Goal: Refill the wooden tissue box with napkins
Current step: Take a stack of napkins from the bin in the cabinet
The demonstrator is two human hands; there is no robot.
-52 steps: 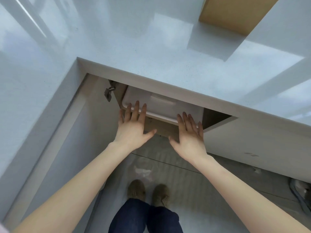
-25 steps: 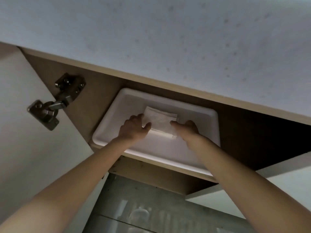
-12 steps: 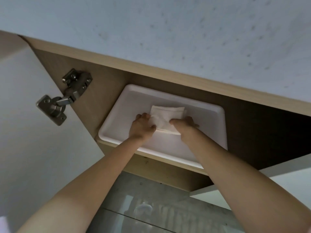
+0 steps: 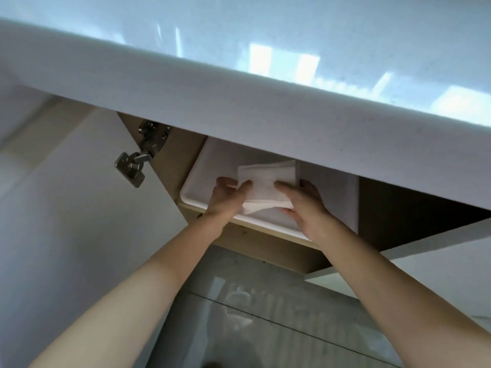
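We find the napkins (image 4: 267,185) now raised off the tray (image 4: 198,193), where half a second ago they lay flat on it. The left hand (image 4: 225,199) and right hand (image 4: 303,205) pinch the stack from either side, thumbs on top, fingers curled under. The stack hangs over the tray's front edge, under the counter (image 4: 239,110), beside the hinge (image 4: 140,155). Supply is secured; the wooden box (not in view) remains unfilled, in our judgement.

Both hands grip a stack of white napkins (image 4: 265,183) over the white tray (image 4: 202,179) inside the open cupboard: left hand (image 4: 225,201), right hand (image 4: 305,205), beneath the worktop (image 4: 239,102) edge.
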